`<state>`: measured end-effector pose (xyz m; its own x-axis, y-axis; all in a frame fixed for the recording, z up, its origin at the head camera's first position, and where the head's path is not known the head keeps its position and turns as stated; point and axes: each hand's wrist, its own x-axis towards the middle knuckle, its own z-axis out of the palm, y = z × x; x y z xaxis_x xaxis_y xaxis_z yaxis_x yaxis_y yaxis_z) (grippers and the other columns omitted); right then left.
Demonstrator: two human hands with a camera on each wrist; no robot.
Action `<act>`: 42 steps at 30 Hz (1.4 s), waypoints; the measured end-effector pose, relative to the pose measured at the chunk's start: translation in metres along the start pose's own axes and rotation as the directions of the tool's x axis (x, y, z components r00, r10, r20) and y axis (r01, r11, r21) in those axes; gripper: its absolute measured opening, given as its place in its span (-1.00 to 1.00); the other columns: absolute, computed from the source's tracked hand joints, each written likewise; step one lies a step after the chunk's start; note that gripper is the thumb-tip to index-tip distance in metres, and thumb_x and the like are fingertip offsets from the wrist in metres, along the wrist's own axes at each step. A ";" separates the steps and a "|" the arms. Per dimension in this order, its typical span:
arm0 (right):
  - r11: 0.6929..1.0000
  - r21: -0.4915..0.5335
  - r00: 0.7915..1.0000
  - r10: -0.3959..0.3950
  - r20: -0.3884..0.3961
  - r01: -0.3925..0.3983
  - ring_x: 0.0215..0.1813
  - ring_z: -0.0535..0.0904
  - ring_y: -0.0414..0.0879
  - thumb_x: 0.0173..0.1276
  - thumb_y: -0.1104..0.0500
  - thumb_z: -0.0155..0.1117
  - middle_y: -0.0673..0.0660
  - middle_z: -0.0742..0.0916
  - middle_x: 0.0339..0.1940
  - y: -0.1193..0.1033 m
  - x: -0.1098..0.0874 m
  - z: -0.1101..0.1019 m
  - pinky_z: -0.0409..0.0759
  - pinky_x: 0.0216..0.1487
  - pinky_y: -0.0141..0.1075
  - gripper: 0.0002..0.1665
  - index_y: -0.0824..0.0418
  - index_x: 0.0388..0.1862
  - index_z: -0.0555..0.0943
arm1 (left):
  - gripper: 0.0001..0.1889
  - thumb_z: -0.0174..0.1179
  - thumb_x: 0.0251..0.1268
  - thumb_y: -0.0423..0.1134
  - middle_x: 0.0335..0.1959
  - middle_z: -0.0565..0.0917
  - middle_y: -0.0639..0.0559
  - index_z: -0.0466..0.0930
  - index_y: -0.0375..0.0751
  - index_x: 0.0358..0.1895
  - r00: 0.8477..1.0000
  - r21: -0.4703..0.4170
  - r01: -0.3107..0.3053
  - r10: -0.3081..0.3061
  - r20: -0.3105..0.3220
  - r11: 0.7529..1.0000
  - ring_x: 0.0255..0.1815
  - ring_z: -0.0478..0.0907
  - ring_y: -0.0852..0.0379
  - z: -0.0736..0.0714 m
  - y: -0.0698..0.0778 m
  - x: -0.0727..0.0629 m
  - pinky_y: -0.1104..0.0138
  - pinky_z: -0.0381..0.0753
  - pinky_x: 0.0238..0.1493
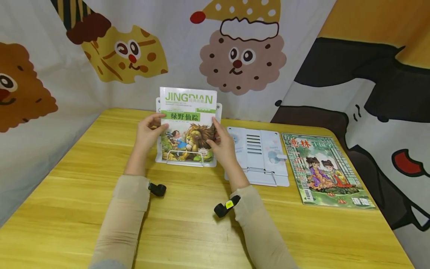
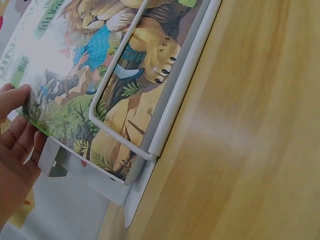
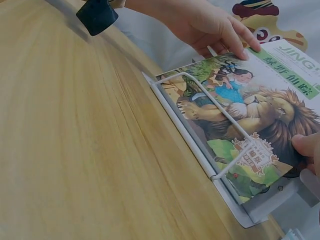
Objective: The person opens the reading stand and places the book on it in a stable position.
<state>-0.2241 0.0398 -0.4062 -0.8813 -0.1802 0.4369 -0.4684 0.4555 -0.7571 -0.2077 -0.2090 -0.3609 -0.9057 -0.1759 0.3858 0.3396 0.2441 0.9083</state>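
A paperback book with a lion and a child on its cover leans upright on a white book stand. The stand's white wire clip crosses the lower front of the cover. My left hand pinches the book's left edge, thumb on the cover and fingers behind. On the opposite edge my right hand grips the book, its thumb lying on the cover near the lion. In the right wrist view, the bottom of the book sits on the stand's ledge, behind the wire.
A second white book stand lies flat just right of the upright one. Farther right, a green magazine lies on the wooden table. A cartoon-printed curtain hangs along the table's back edge. Black wrist cameras stick out from both sleeves.
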 end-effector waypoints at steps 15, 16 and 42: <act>1.000 -0.021 0.999 -0.013 -0.032 0.012 -0.15 0.49 -0.05 0.19 0.41 0.36 0.12 0.43 0.29 -0.003 0.000 0.001 0.56 -0.18 -0.30 -0.04 -0.01 0.51 0.20 | -0.66 0.26 0.14 -0.56 -0.11 0.52 -0.12 0.56 -0.47 0.03 0.999 0.051 0.028 -0.028 -0.015 0.998 -0.32 0.45 0.13 0.005 0.006 -0.001 0.50 0.50 -0.33; 1.000 -0.022 0.999 -0.012 -0.036 0.011 -0.15 0.49 -0.05 0.19 0.42 0.35 0.12 0.43 0.29 -0.003 0.000 0.002 0.56 -0.18 -0.30 -0.05 0.00 0.51 0.21 | -0.66 0.26 0.14 -0.56 -0.08 0.51 -0.11 0.56 -0.47 0.03 1.000 0.054 0.023 -0.022 -0.015 0.998 -0.32 0.45 0.13 0.005 0.006 -0.001 0.50 0.49 -0.33; 0.998 -0.053 0.994 -0.043 -0.105 0.037 -0.07 0.50 0.00 0.22 0.50 0.28 0.18 0.39 0.31 -0.004 -0.003 0.011 0.54 -0.14 -0.31 -0.16 0.14 0.45 0.29 | -0.64 0.27 0.14 -0.55 0.03 0.52 -0.20 0.58 -0.41 0.05 1.000 0.027 -0.014 0.014 -0.011 1.000 -0.32 0.42 0.11 0.006 -0.013 0.003 0.48 0.48 -0.34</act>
<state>-0.2204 0.0289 -0.4097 -0.8489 -0.1069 0.5175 -0.4971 0.4942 -0.7133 -0.2166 -0.2074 -0.3720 -0.8980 -0.1828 0.4002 0.3448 0.2725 0.8983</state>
